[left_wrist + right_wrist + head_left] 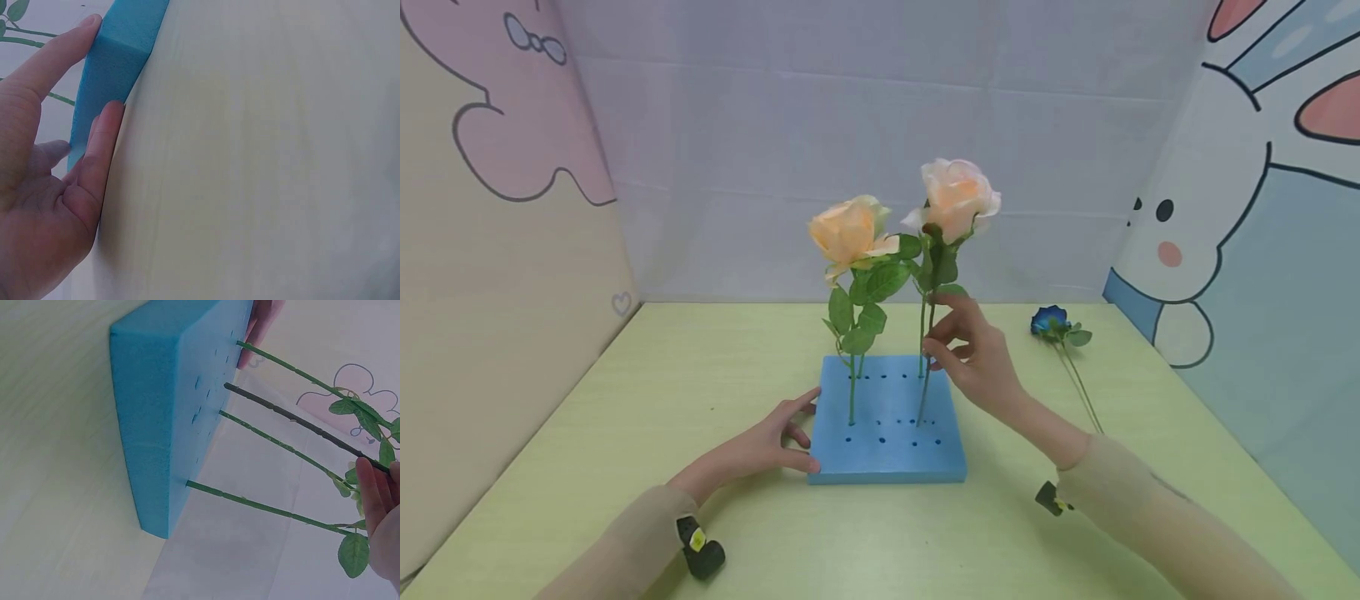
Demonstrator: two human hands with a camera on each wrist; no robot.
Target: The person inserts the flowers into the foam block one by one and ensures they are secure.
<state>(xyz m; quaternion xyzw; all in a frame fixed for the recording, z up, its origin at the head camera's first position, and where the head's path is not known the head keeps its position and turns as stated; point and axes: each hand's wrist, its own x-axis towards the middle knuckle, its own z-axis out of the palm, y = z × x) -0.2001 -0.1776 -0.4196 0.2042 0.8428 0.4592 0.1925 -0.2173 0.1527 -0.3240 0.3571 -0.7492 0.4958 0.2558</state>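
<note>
A blue foam block [887, 463] with rows of small holes lies on the table. Three green stems [275, 509] stand in it, and a peach rose [847, 232] tops the left side. My right hand [973, 354] pinches the dark stem [294, 417] of a pale peach rose [958, 200] between thumb and fingers. The lower tip of that stem is right at the block's top face, among the holes. At the block's left side, my left hand [775, 437] rests with extended fingers [103, 147] and thumb touching its edge. Overlapping leaves and blooms partly hide the rear stems.
A blue rose [1049, 321] lies on the table at the right, beyond my right forearm. A pale cloth wall [737, 183] closes the back, and printed cartoon panels [1240, 400] rise at both sides. Each wrist carries a small dark device [702, 554].
</note>
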